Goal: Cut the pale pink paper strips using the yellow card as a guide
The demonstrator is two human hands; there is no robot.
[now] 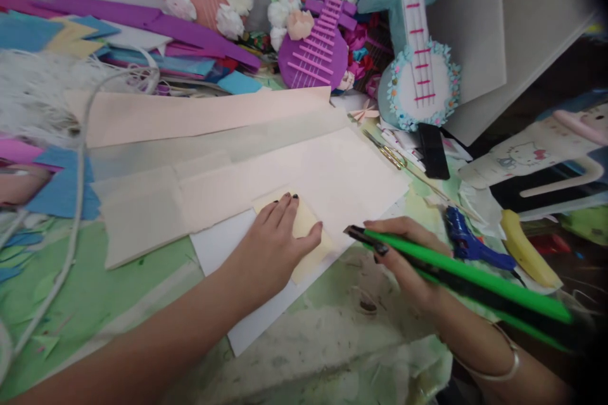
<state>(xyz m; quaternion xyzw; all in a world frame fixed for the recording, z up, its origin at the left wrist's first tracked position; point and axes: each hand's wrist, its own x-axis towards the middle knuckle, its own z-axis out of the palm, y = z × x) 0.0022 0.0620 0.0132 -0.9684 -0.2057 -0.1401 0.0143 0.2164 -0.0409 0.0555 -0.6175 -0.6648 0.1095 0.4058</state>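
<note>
My left hand (pixel 275 243) lies flat, fingers together, pressing a small pale yellow piece of foam sheet (pixel 308 228) onto a white sheet (pixel 247 323). My right hand (pixel 403 253) grips a long green and black utility knife (pixel 456 275). Its dark tip sits just right of the yellow piece, close to my left thumb. Cream and pale pink foam sheets (pixel 294 171) lie layered under and behind both hands.
A blue glue gun (pixel 470 243) and a yellow object (pixel 527 259) lie to the right. Scissors (pixel 387 152) and a black phone (pixel 433 150) sit behind. Foam craft guitars (pixel 318 44) stand at the back. A white cord (pixel 78 202) runs down the left.
</note>
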